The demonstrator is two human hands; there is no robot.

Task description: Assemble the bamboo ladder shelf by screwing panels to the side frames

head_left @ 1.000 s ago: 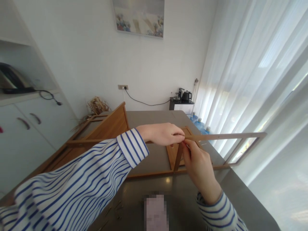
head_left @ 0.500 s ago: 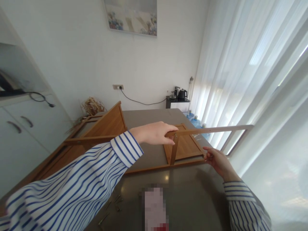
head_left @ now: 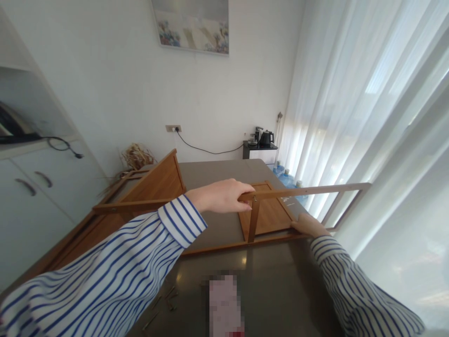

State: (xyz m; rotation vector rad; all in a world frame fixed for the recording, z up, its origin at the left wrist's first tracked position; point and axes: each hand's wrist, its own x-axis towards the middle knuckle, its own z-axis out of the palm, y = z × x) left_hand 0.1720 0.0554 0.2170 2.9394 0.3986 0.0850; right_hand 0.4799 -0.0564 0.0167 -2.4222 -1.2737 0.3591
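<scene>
My left hand is closed round the upper rail of a brown wooden frame, beside an upright crosspiece. The frame lies on its side along the table and runs out past its right end. Behind that rail, a flat wooden panel rests low inside the frame. At the panel's right corner my right hand is closed on its edge, most fingers hidden from view. Another wooden panel stands tilted within the frame's left part. Several thin metal screws or bolts lie on the near tabletop.
The grey-brown table carries a pixelated pale object at its near edge. White curtains hang close on the right, by blue water bottles. Beyond is a small cabinet with a black kettle; white cupboards stand left.
My right hand has moved forward and slightly left from beside the frame onto the flat panel's corner. My left hand keeps its grip on the rail, with only a slight shift left.
</scene>
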